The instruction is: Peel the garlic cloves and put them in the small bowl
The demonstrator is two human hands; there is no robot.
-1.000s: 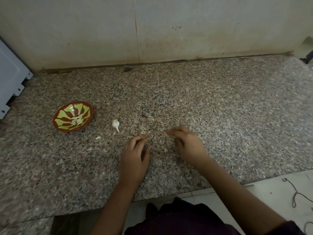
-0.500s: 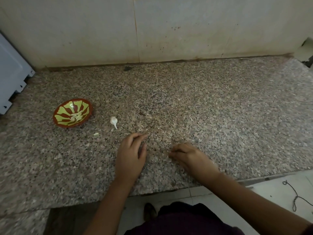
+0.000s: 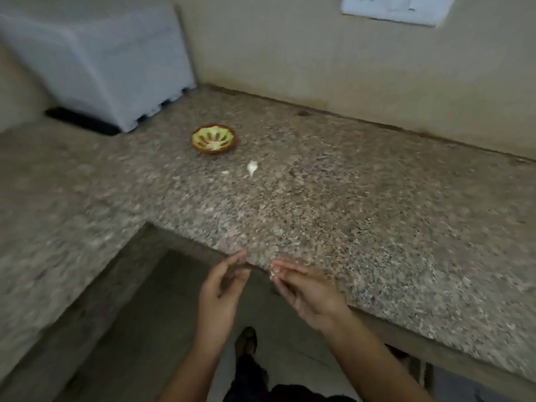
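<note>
Frame motion-blurred; fine detail limited. Speckled granite counter point(image 3: 377, 213), L-shaped, fills most of the view, one leg running from 9 to 7 o'clock, the other from 12 to 4 o'clock. Beige wall point(image 3: 319, 53) behind it from 12 to 3 o'clock. White appliance point(image 3: 101, 62) stands on the counter at 10 o'clock, with a dark flat object point(image 3: 81, 123) at its base; cannot tell what that is. White switch plate point(image 3: 394, 8) on the wall at 1 o'clock. Both hands at 6 o'clock, raised at the counter's front edge and near each other, not touching. Left hand point(image 3: 219, 291): fingers loosely extended, thumb apart, nothing seen in it. Right hand point(image 3: 307, 291), at 3 o'clock of the left: thumb and fingertips pinch a small pale piece point(image 3: 272, 273); too blurred to tell clove from skin. A foot point(image 3: 246, 340) shows on the floor between the forearms. Small bowl point(image 3: 214, 151), brown outside with a green pattern inside, sits on the counter at 11 o'clock of frame centre, well apart from the hands; pale pieces point(image 3: 214, 145) lie in its bottom. One white garlic clove point(image 3: 252, 168) lies on the granite at 4 o'clock of the bowl, near it, not touching. A tiny pale fleck point(image 3: 225, 172) lies at 9 o'clock of the clove.
</note>
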